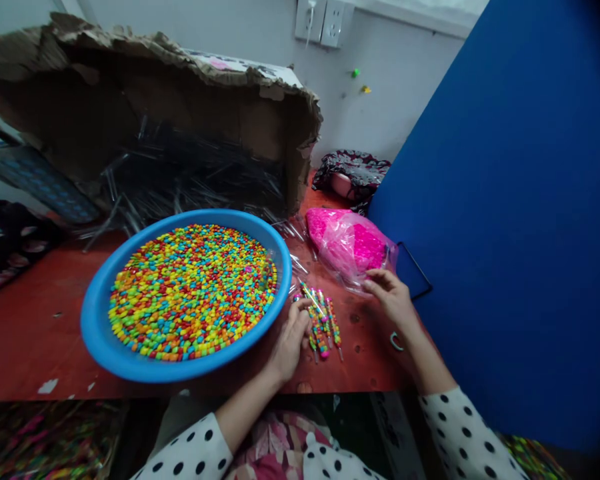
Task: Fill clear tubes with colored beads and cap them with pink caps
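My left hand (291, 339) is closed, its fingers curled at the upper ends of several clear tubes filled with colourful candy-like pieces (321, 327). One slanting tube (314, 300) lies across the others at its fingertips; the hand partly hides the grip. My right hand (394, 299) reaches to the near edge of a clear plastic bag of bright pink pieces (353, 243), thumb and fingers apart. Left of my hands stands a blue basin (183, 375) holding many small red, yellow, green, orange and blue pieces.
A torn cardboard box (300, 153) full of clear empty tubes (195, 173) lies open behind the basin. A large blue panel (500, 220) rises close on the right. A patterned bottle (43, 177) leans at the left. Patterned cloth (355, 170) lies by the wall, under sockets (325, 21).
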A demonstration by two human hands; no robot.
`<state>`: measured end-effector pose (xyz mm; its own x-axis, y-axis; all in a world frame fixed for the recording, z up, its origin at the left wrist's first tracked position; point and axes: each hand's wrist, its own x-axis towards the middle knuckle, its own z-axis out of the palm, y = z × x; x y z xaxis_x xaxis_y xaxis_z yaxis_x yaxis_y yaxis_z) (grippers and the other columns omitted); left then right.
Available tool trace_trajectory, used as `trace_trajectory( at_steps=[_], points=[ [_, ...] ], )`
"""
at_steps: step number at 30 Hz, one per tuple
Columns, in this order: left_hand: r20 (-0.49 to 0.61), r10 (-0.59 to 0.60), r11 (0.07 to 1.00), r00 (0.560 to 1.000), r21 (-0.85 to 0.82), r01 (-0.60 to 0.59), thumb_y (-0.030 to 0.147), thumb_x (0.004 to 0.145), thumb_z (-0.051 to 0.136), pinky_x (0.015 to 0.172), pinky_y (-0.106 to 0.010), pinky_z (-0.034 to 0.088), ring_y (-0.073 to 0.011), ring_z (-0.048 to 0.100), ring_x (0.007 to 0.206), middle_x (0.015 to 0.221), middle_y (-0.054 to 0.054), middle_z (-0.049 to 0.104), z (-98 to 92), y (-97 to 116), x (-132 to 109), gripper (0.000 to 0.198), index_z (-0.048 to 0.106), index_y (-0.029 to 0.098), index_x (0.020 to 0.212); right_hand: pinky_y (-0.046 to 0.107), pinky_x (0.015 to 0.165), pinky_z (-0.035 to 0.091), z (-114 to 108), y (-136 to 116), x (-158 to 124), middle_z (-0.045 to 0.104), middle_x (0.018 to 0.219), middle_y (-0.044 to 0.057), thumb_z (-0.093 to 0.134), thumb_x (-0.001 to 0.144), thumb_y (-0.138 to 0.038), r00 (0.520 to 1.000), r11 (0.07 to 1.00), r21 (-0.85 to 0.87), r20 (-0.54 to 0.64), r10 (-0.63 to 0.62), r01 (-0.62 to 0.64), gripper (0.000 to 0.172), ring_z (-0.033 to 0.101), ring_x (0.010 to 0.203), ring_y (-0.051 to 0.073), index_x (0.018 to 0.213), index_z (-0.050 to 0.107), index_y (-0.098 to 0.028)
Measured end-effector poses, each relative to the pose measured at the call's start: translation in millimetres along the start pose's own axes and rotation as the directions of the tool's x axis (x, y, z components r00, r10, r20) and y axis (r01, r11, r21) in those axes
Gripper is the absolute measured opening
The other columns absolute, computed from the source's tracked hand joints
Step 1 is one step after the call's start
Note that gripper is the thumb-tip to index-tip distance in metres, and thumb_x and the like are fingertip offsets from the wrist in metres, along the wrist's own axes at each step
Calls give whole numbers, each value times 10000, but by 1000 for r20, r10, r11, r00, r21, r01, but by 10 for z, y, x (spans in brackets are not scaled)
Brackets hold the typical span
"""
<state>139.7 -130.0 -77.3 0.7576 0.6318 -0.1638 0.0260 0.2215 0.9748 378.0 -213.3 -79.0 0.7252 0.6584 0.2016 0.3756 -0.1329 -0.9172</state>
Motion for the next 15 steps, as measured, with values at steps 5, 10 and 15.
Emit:
trace_trajectory(
  at_steps=[5, 10, 15],
  points=[
    [52, 13, 1000, 999, 0, -13, 417, 889, 379, 678, -242, 406, -118, 476, 686, 793, 5, 508, 20, -43, 34, 406, 517, 202, 1206, 282, 618, 518, 316, -413, -422, 664, 744, 13, 694, 696, -345, 971, 965, 223, 226, 84, -136, 240, 614, 656, 154, 884, 676, -197],
    [48, 61, 988, 997, 140, -67, 419, 870, 452, 679, -250, 416, -133, 517, 704, 813, -17, 580, 15, -65, -2, 400, 570, 186, 1172, 304, 739, 526, 479, -571, -507, 709, 859, 30, 676, 736, -311, 945, 970, 236, 327, -14, -68, 197, 650, 785, 176, 903, 701, -209],
    [61, 74, 985, 995, 151, -83, 411, 869, 452, 585, -227, 409, -119, 525, 630, 757, -11, 581, 12, -57, -20, 358, 602, 159, 1074, 290, 734, 526, 510, -556, -487, 727, 859, 32, 652, 769, -290, 906, 980, 199, 411, -99, 17, 167, 666, 794, 179, 908, 723, -230]
  ],
)
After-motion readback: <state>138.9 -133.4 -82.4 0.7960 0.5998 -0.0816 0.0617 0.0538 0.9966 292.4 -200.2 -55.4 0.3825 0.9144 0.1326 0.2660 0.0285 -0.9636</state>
